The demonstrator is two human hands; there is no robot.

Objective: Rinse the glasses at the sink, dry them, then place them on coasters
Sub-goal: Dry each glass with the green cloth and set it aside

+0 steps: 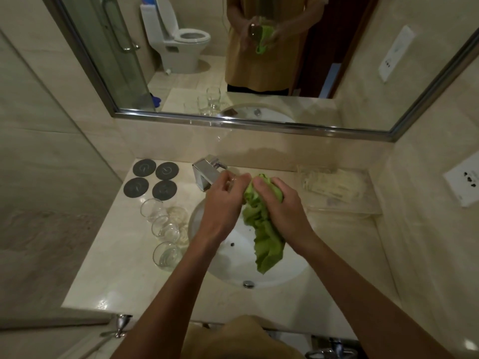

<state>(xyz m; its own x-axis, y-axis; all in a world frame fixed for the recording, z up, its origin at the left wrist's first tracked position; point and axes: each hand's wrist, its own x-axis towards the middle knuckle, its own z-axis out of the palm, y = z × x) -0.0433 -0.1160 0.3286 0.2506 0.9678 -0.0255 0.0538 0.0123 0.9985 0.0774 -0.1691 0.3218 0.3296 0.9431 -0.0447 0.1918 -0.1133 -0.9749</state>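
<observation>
Above sink (290, 277): left hand (223, 200), fingers curled round glass (233, 180); right hand (278, 203), fingers bunched gripping green cloth (264, 239). Left of sink: three glasses (166, 230), four coasters (151, 181).

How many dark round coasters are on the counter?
4, in a square left of the faucet: back-left, back-right, front-left, front-right. None looks hidden.
</observation>
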